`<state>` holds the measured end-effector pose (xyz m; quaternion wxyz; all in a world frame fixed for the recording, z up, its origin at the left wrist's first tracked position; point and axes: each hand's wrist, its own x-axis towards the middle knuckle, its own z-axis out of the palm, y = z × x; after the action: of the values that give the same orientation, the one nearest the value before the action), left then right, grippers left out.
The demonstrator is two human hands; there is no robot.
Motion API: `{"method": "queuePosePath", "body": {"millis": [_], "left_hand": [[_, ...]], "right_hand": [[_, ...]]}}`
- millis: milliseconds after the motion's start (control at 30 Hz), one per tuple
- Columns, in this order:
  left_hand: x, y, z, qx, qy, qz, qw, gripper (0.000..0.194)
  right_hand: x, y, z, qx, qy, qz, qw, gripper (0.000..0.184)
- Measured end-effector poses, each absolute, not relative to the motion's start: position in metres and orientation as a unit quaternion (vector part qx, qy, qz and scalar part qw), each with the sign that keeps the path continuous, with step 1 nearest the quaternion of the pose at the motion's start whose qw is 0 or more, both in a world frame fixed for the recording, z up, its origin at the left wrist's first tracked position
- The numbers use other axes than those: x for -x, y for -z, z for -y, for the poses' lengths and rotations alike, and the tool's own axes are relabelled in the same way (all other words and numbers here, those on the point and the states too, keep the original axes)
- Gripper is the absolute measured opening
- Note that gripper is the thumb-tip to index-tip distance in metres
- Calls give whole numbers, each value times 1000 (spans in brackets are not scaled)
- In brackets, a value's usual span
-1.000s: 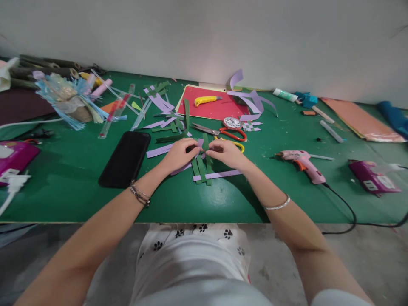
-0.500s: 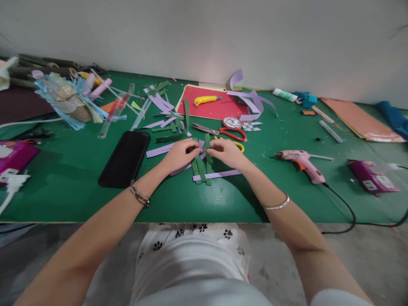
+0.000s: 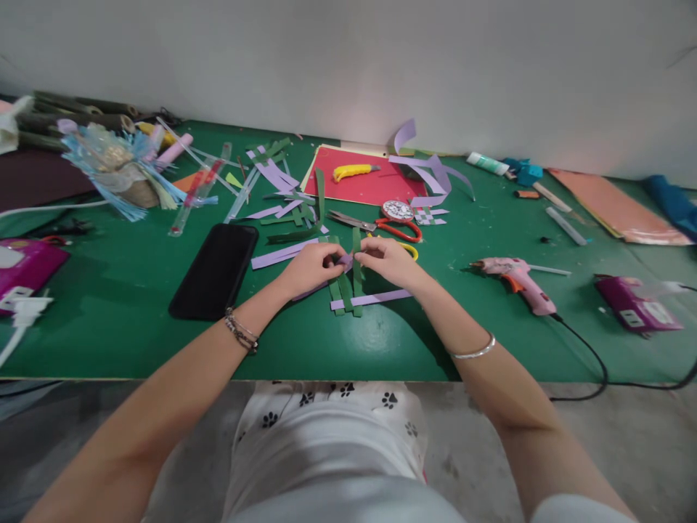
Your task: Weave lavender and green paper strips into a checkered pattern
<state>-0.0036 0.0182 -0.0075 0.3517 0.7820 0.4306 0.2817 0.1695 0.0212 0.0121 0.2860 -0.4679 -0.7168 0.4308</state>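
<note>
My left hand (image 3: 314, 264) pinches a purple paper strip (image 3: 348, 260), whose other part runs beneath my fingers. Close on its right, my right hand (image 3: 389, 260) has thumb and finger closed on an upright green paper strip (image 3: 357, 280). More green strips (image 3: 336, 294) stand side by side below the fingers. A second purple strip (image 3: 384, 297) crosses them near their lower ends, woven over and under. Scissors with red handles (image 3: 381, 225) lie just beyond my hands. Part of a yellow handle (image 3: 409, 250) shows behind my right hand.
A black phone (image 3: 213, 271) lies left of my hands. A pink glue gun (image 3: 517, 280) with a cord is at the right. Behind are a yellow cutter (image 3: 353, 171) on red paper (image 3: 370, 190), loose purple strips (image 3: 435, 178) and a ruler (image 3: 201, 189).
My left hand has dropped slightly and turned the purple strip's end down, towards the green strips. My right hand stays nearly in place at the upright green strip.
</note>
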Motion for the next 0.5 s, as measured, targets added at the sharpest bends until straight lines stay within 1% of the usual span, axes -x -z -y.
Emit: {"method": "queuePosePath", "body": {"millis": [200,400,500], "left_hand": [[4,10,-19,-772,-303,-418,370,5],[4,12,-19,-774,-309,-414,366,3],[5,12,-19,-777,-308,-415,360,2]], "right_hand": [[-172,-7,-25,484,-439,699,292,18],[-173,-6,-28,480,-462,673,320,8],[-174,-7,-29,489,-470,657,330,9]]}}
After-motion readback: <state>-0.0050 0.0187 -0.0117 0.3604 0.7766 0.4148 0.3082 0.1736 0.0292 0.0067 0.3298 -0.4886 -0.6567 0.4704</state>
